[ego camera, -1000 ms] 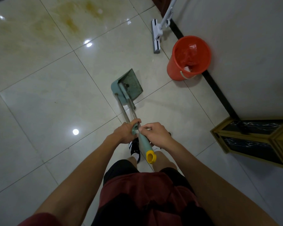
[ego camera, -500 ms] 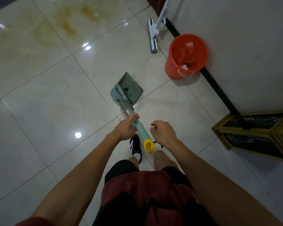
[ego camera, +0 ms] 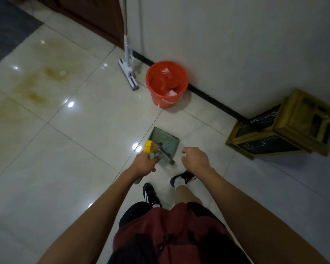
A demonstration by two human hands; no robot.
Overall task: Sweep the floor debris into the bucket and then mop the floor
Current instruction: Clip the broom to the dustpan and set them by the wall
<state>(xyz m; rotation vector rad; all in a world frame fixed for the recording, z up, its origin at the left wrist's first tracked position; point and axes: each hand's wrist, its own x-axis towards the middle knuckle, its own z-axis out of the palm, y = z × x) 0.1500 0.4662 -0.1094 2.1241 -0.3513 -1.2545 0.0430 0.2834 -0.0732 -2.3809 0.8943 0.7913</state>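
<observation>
Dustpan [ego camera: 165, 141], teal and square, sits just ahead of the person's feet with its long handle running back toward the body. The left hand [ego camera: 144, 163] grips that teal handle [ego camera: 154, 154] near its top, fingers curled round it, and the yellow cap [ego camera: 149, 146] at the handle's end pokes out above the knuckles. Dark bits lie in the pan by its back edge, though blur makes them hard to read. The right hand [ego camera: 195, 159] hangs just beside the pan on its right, holding nothing, fingers loosely curled and apart from the handle.

Beyond the pan, well apart from it, the orange bucket [ego camera: 167, 83] stands on the tiled floor [ego camera: 84, 130] against the white wall [ego camera: 236, 44]; red plastic and something white lie inside it. Just left of the bucket a white mop [ego camera: 129, 73] rests with its flat head on the tiles and its pole leaning up along the wall near a dark wooden door [ego camera: 95, 14]. Yellowish stains [ego camera: 34, 86] spread over the tiles to the far left. At right, close to the wall, lies a gold-framed stand [ego camera: 282, 130] with dark panels. Black shoes [ego camera: 151, 194] with white stripes show below the hands, above dark red shorts [ego camera: 170, 235].
</observation>
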